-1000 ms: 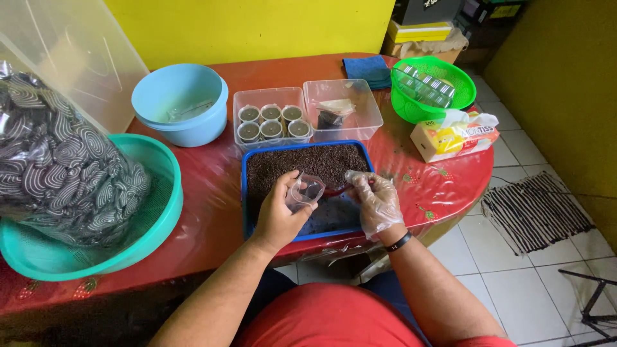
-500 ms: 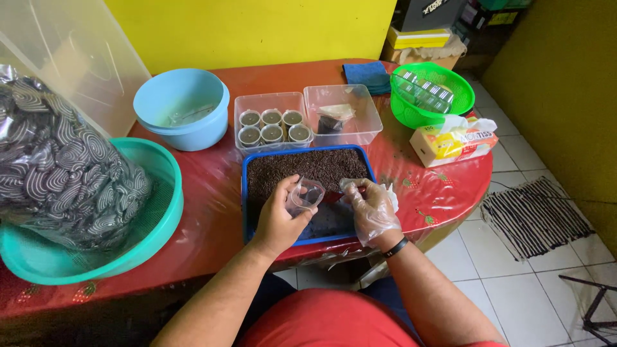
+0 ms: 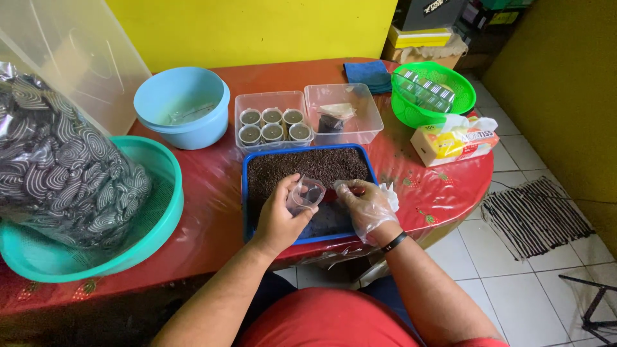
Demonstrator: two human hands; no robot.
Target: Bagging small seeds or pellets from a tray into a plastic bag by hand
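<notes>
My left hand holds a small clear plastic cup, tilted, over a blue tray filled with dark brown granules. My right hand wears a thin clear plastic glove and hovers beside the cup over the tray's near right part, fingers curled at the cup's rim. Behind the tray stands a clear box with several filled small cups. Another clear box next to it holds a dark packet.
A light blue bowl sits at the back left. A teal basin holds a large bag of patterned discs. A green basket, a tissue box and a blue cloth lie on the red table.
My right hand has drawn in closer to the cup in my left hand. The view has shifted slightly; the cup stays over the tray.
</notes>
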